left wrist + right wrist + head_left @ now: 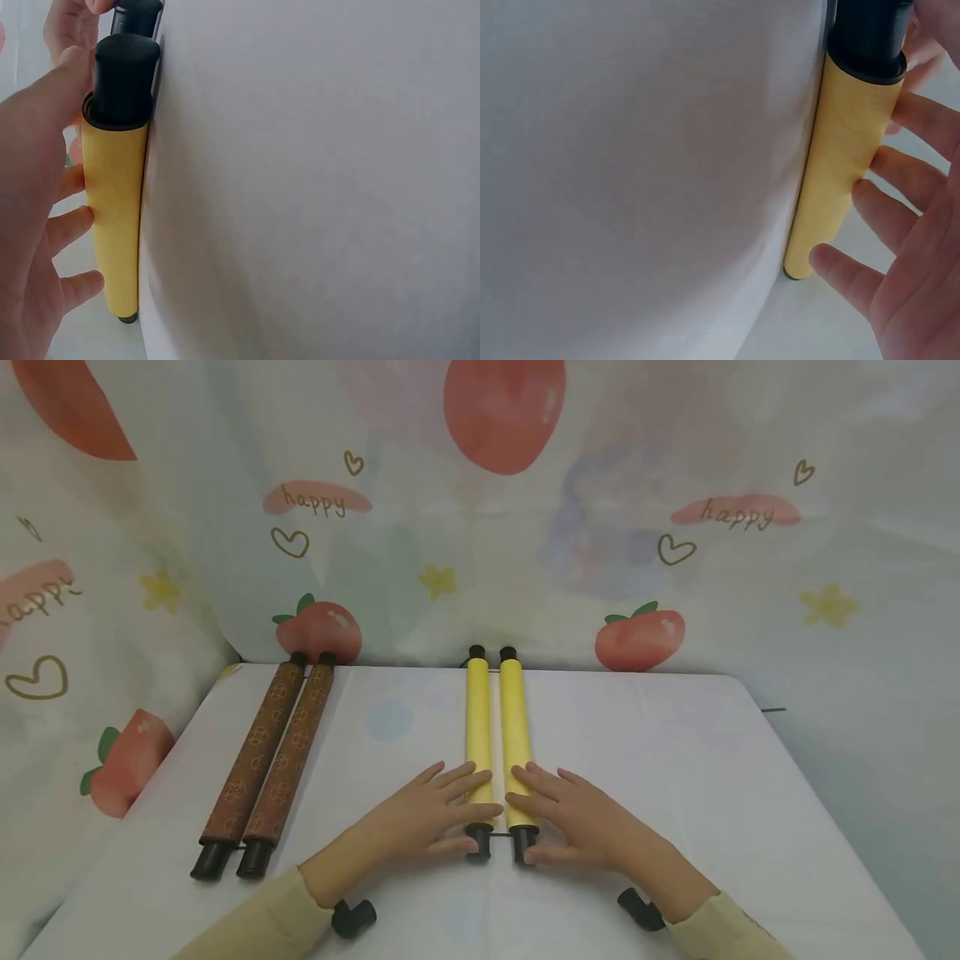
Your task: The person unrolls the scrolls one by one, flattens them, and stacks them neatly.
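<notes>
A yellow scroll [478, 718] with black roller ends lies in the middle of the white table, its two rolls side by side with a narrow gap between. My left hand [431, 810] rests spread fingers on the near part of the left roll, thumb at the black knob. Likewise, my right hand [577, 818] lies over the near part of the right roll [516, 718], its thumb by that knob. In the left wrist view, fingertips touch the side of the yellow roll [116, 210]. The right wrist view shows straight fingers along the other roll [840, 150].
On the left of the white table [675, 760] lies a brown patterned scroll [255, 735] with black ends, also two rolls side by side. A printed cloth backdrop [487, 543] hangs behind the table's far edge. Small black pieces [354, 918] show beside both wrists.
</notes>
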Motion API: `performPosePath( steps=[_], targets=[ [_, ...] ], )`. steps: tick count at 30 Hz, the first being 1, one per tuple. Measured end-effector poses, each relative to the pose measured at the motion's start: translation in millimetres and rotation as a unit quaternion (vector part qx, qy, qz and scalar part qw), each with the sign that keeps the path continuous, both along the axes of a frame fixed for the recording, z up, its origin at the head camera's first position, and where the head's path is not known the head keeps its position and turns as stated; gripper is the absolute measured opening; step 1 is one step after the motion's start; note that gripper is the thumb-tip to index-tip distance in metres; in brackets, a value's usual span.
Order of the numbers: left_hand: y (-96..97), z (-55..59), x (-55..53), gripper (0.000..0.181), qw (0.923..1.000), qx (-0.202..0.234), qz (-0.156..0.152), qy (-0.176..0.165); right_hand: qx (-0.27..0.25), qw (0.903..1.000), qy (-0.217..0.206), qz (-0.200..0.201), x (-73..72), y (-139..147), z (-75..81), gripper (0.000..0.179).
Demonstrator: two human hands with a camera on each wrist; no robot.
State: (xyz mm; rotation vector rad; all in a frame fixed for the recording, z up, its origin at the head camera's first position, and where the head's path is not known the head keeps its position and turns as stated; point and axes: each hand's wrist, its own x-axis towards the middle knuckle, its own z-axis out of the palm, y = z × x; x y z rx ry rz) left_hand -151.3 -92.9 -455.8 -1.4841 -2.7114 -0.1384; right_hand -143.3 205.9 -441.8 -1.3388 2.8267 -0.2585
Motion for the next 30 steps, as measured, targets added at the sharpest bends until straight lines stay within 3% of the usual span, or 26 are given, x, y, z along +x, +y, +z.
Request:
performPosePath(
  steps=[4,12,24,30],
  targets=[
    [0.0,0.0,1.8,0.049,0.9999,0.004,0.005,0.010,-0.007,1.0000,0.004,-0.002,2.4,2,0.7,0.070],
    [6.5,-2.2,3.8,0.048,0.9996,0.025,0.000,-0.013,-0.012,0.9998,-0.001,-0.013,5.2,6,3.5,0.065],
    [2.4,2.8,5.0,0.048,0.9994,0.002,-0.001,0.035,-0.016,0.9997,0.012,-0.011,4.0,6,5.9,0.064],
    [1.1,2.9,6.2,0.041,0.9994,0.007,0.007,0.034,-0.005,0.9995,0.028,-0.013,5.8,11,4.2,0.058]
  ],
)
